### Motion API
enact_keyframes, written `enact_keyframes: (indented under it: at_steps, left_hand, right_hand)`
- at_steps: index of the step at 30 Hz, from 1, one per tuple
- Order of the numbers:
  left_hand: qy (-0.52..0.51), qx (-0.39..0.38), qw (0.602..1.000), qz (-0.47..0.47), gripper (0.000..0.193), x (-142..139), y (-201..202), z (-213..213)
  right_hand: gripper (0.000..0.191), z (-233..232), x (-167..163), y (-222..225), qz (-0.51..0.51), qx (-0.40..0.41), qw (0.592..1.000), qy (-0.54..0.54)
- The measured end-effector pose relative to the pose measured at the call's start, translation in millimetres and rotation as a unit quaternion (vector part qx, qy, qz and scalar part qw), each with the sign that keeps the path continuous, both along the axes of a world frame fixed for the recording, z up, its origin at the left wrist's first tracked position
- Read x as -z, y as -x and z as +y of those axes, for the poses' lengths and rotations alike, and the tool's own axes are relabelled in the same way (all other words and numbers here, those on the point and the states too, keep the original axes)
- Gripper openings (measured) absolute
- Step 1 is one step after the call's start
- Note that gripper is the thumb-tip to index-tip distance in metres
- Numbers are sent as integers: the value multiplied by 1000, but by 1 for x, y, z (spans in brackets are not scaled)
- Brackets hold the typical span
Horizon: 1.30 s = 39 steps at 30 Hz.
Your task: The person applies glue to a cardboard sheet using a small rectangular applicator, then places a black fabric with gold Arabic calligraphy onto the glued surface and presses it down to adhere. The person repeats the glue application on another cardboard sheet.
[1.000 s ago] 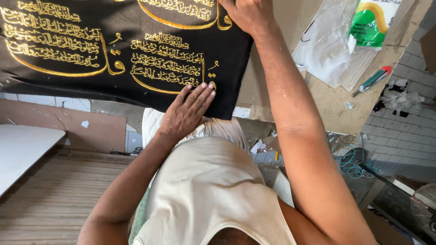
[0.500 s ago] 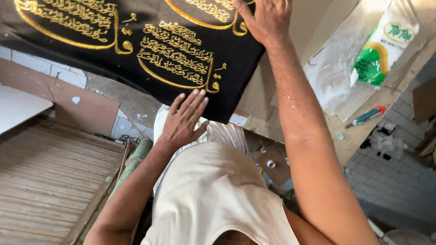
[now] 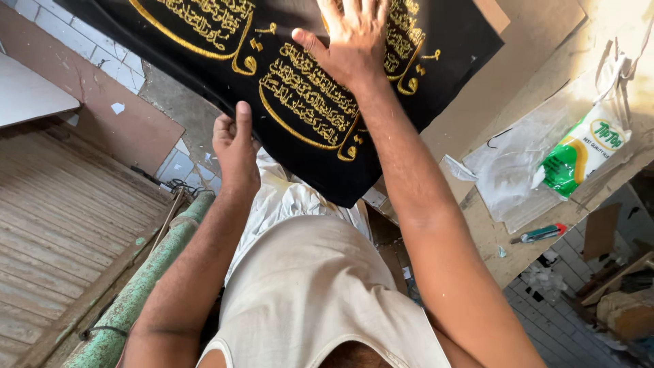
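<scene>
A black cloth with gold embroidered script lies over the work surface, and its near corner hangs toward me. My left hand grips the cloth's near left edge, thumb on top and fingers curled underneath. My right hand presses flat on top of the cloth further in, fingers spread over the gold stitching. My body in a pale sleeveless shirt fills the lower middle of the view.
The brown tabletop extends to the right, carrying a clear plastic bag, a green-and-white packet and a green-and-red utility knife. A green pipe, a slatted wooden board and tiled floor lie to the left.
My left hand went from lying flat at the cloth's edge to gripping it. My right hand stays pressed on the cloth, and the view has swung left.
</scene>
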<state>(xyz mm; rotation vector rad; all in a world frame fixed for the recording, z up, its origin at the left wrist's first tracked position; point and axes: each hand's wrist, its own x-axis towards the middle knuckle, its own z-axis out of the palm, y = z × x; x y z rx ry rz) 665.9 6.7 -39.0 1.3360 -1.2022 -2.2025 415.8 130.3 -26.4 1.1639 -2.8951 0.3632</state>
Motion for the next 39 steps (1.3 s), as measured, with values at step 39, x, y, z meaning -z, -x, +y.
enact_keyframes:
  at_steps: [39]
  left_hand:
    - [430,153,890,-25,13,38,-48,-40]
  right_hand:
    - [91,-66,-39,-74,-14,-41,982,-183]
